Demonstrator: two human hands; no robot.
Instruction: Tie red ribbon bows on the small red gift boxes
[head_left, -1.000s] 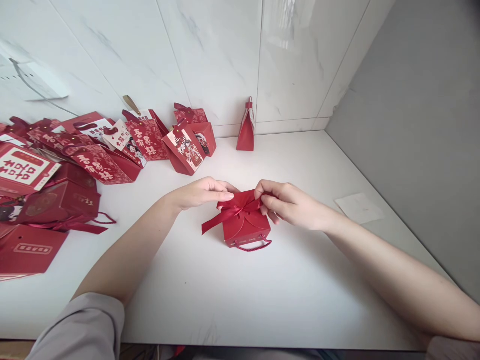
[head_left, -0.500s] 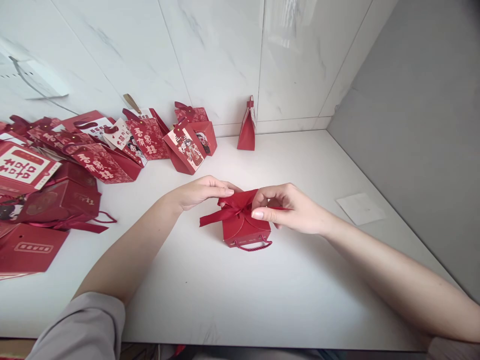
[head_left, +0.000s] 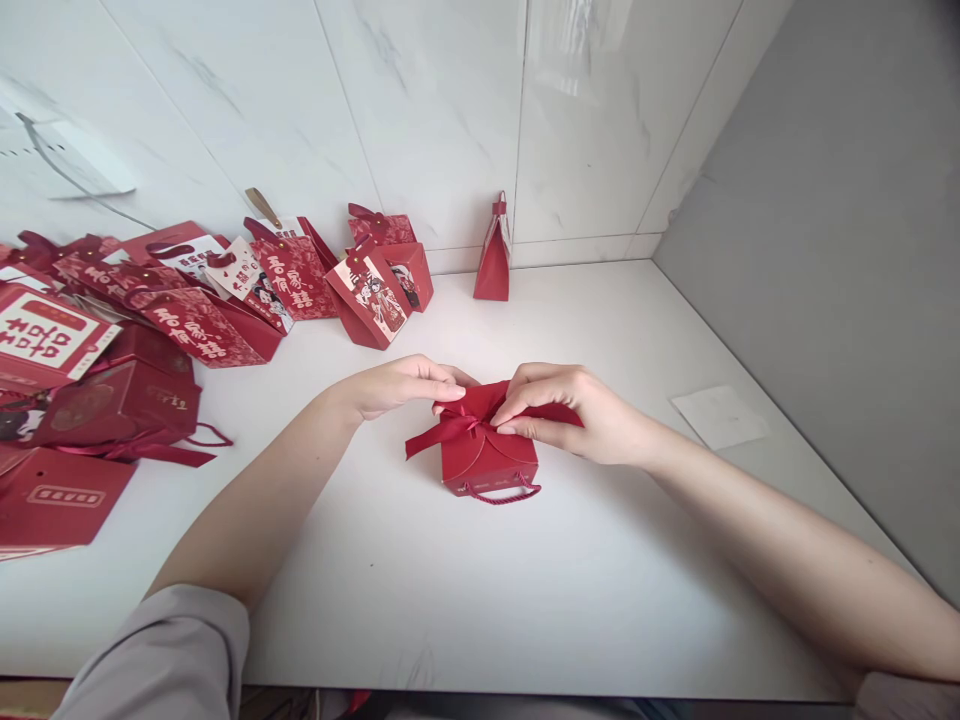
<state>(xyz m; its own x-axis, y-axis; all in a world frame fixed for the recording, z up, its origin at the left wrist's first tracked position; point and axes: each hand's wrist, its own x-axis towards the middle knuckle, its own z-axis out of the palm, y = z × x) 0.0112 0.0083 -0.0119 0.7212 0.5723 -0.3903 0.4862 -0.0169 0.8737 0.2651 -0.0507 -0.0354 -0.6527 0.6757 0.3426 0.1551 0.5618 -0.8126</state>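
Note:
A red gift box with curved top flaps sits on the white table between my hands. Its twisted cord handle hangs at the near side. Across the top runs a red satin ribbon, knotted at the middle, one tail pointing left. My left hand is closed at the box's far left corner, thumb and fingers pinching a loop of the ribbon. With thumb and fingertips together, my right hand pinches the ribbon just right of the knot; part of the ribbon is hidden behind these fingers.
Several red gift boxes with printed fronts crowd the table's left side. One slim red box stands against the tiled wall. A white paper square lies at the right, near a grey panel. A cable hangs at the far left.
My right fingertips have moved slightly left and closed at the knot. The box has shifted a little left, and the ribbon's left tail has moved slightly.

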